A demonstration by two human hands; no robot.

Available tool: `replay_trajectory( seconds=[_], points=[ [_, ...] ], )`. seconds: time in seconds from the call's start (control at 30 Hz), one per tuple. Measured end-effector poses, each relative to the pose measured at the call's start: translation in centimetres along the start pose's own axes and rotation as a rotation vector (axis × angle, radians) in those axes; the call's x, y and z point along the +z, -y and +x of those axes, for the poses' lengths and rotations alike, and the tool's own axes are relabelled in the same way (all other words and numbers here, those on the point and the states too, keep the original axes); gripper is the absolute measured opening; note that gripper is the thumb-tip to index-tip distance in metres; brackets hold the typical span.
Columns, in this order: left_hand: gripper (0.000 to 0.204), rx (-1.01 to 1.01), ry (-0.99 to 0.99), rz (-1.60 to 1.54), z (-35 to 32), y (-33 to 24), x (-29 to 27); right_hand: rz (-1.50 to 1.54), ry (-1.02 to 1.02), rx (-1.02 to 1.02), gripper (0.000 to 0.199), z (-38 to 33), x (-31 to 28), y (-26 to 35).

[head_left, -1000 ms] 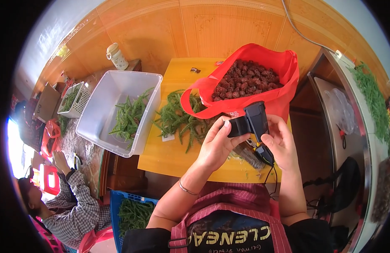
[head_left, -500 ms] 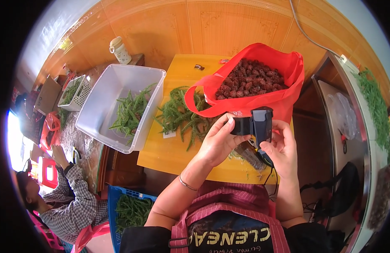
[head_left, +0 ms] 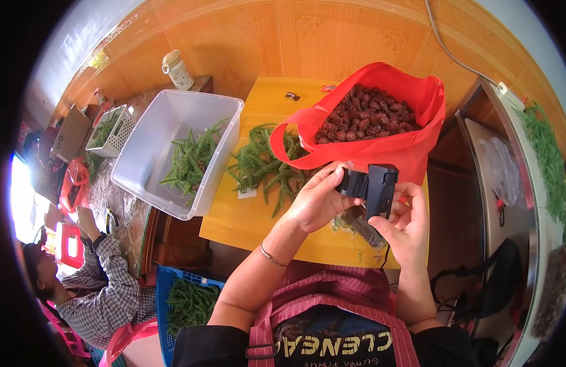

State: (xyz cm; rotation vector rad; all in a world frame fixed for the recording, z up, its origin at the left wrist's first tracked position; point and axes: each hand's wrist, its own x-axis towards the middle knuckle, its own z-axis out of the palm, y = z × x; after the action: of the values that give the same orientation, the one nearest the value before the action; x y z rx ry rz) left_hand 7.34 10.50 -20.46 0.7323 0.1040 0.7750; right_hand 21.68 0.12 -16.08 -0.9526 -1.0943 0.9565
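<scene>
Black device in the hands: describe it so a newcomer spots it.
Find the yellow table, then the red bag on it. Below it in the picture, the left hand and right hand hold the black device. Boxy and black, it differs from the green sprigs nearby.

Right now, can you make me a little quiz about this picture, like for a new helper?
1. What is in the red bag?
2. True or false: the clear tub is left of the red bag.
3. How many of the person's hands hold the black gadget? a) none, b) one, c) two

Key: 1. cones; 2. true; 3. c, the left hand and the right hand.
</scene>
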Motion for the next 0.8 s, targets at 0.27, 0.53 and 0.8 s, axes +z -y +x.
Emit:
replay_trajectory(
  seconds=[0.27, 0.53, 0.8],
  points=[
    [0.031, 0.022, -0.031, -0.002, 0.0, -0.4, 0.9, 0.013, -0.028, -0.042, 0.054, 0.1, -0.7, -1.1],
    [0.033, 0.183, 0.029, 0.473, -0.9, -1.0, 2.4, 0.063, -0.049, 0.208, 0.04, 0.1, -1.3, -1.1],
    [0.028, 0.208, -0.075, 1.053, -1.4, -2.2, 2.9, 0.21, -0.019, 0.296, 0.039, 0.3, -1.9, -0.9]
  ],
)
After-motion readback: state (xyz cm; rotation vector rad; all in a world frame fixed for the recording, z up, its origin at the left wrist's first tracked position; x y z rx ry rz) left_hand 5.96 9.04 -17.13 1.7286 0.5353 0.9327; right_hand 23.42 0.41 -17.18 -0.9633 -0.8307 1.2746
